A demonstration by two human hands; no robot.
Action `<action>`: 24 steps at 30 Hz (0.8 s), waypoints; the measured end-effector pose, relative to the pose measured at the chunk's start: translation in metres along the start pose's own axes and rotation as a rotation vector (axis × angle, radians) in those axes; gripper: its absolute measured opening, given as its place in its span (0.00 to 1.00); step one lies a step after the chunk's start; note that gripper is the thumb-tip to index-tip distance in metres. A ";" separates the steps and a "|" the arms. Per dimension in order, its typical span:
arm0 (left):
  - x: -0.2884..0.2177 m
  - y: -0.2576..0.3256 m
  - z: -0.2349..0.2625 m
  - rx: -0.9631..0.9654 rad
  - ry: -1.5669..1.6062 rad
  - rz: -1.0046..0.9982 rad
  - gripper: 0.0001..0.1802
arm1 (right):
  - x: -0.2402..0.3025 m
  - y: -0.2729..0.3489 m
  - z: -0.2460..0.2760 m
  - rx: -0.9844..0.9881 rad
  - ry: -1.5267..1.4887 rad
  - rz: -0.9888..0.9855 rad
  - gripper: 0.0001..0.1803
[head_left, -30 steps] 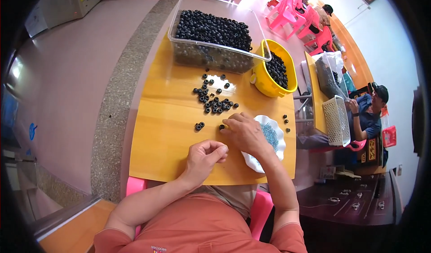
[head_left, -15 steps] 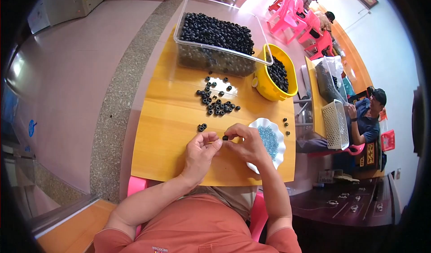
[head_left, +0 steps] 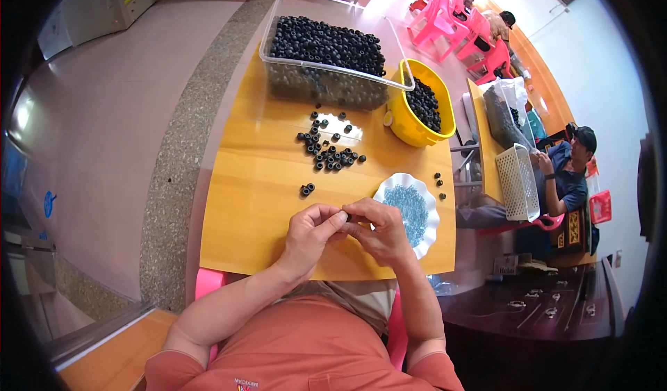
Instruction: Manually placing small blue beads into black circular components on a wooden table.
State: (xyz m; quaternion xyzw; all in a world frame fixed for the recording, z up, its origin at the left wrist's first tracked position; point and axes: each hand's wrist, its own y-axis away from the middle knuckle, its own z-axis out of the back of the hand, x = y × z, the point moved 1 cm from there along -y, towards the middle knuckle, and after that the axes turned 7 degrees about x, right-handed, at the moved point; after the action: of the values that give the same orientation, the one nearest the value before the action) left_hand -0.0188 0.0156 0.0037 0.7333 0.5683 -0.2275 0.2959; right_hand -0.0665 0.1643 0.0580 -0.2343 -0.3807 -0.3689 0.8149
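Observation:
My left hand [head_left: 311, 231] and my right hand [head_left: 379, 228] meet over the near part of the wooden table [head_left: 257, 182], fingertips pinched together on a small black ring [head_left: 348, 217]. Just right of my right hand sits a white scalloped plate [head_left: 389, 189] filled with small light-blue pieces [head_left: 408, 207]. Two black rings [head_left: 306, 189] lie just beyond my left hand. Farther out is a loose pile of black rings [head_left: 330, 149].
A clear plastic bin [head_left: 326, 47] full of black rings stands at the far edge, with a yellow tub [head_left: 410, 123] of rings to its right. Three rings [head_left: 439, 185] lie near the table's right edge. A seated person [head_left: 566, 172] with a white basket [head_left: 520, 181] is at the right.
My right hand has drawn back from the table surface toward my left hand. Both hands now meet with fingertips pinched on one ring.

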 end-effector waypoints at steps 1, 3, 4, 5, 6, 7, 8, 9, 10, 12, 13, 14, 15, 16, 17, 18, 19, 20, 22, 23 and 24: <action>0.000 0.000 0.001 0.013 0.004 0.018 0.07 | -0.002 0.001 -0.001 -0.019 -0.024 0.020 0.14; 0.000 0.001 0.000 0.026 0.009 0.039 0.06 | -0.009 0.005 -0.005 -0.039 -0.048 0.037 0.14; -0.001 0.001 0.000 0.039 0.039 0.045 0.05 | -0.014 0.007 -0.008 -0.071 -0.095 0.019 0.13; -0.001 0.001 -0.001 0.051 0.069 0.050 0.05 | -0.017 0.009 -0.010 -0.102 -0.141 0.002 0.12; -0.001 0.001 -0.001 0.050 0.069 0.050 0.05 | -0.017 0.010 -0.010 -0.102 -0.143 0.001 0.12; -0.001 0.002 -0.002 0.041 0.065 0.038 0.06 | -0.016 0.012 -0.010 -0.109 -0.135 -0.026 0.12; -0.001 0.002 -0.002 0.033 0.061 0.026 0.07 | -0.015 0.013 -0.011 -0.115 -0.127 -0.053 0.11; -0.001 0.002 -0.001 0.034 0.060 0.028 0.07 | -0.017 0.014 -0.012 -0.117 -0.128 -0.055 0.11; -0.001 0.002 0.000 0.040 0.049 0.040 0.07 | -0.021 0.016 -0.013 -0.130 -0.155 -0.048 0.11; 0.000 0.001 0.001 0.045 0.036 0.054 0.07 | -0.022 0.017 -0.015 -0.144 -0.183 -0.043 0.11; 0.000 0.001 0.001 0.046 0.046 0.058 0.07 | -0.020 0.017 -0.015 -0.143 -0.164 -0.024 0.11; 0.000 0.001 0.001 0.048 0.056 0.063 0.06 | -0.018 0.016 -0.015 -0.141 -0.145 -0.006 0.11; -0.001 0.001 0.001 0.047 0.055 0.064 0.06 | -0.017 0.016 -0.014 -0.141 -0.147 -0.007 0.11; -0.002 0.001 0.001 0.047 0.074 0.086 0.06 | -0.014 0.015 -0.012 -0.132 -0.090 0.007 0.12; -0.003 0.001 0.001 0.047 0.093 0.108 0.06 | -0.014 0.015 -0.011 -0.121 -0.034 0.021 0.12; -0.003 0.001 0.000 0.047 0.093 0.110 0.06 | -0.014 0.015 -0.011 -0.122 -0.035 0.020 0.12; -0.004 0.001 0.000 0.058 0.103 0.122 0.07 | -0.014 0.015 -0.011 -0.133 -0.037 0.057 0.12; -0.005 0.001 0.000 0.069 0.114 0.133 0.08 | -0.014 0.015 -0.011 -0.144 -0.038 0.095 0.13; -0.008 0.001 0.000 0.074 0.109 0.155 0.09 | -0.014 0.016 -0.011 -0.143 -0.054 0.103 0.13; -0.009 0.001 -0.001 0.080 0.105 0.175 0.11 | -0.014 0.016 -0.011 -0.142 -0.067 0.112 0.12; -0.010 0.001 -0.001 0.080 0.104 0.176 0.11 | -0.015 0.018 -0.012 -0.143 -0.067 0.112 0.12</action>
State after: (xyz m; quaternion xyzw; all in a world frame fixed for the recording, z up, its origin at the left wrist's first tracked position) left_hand -0.0200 0.0096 0.0113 0.8026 0.5067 -0.1846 0.2551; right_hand -0.0540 0.1734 0.0372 -0.3249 -0.3669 -0.3411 0.8021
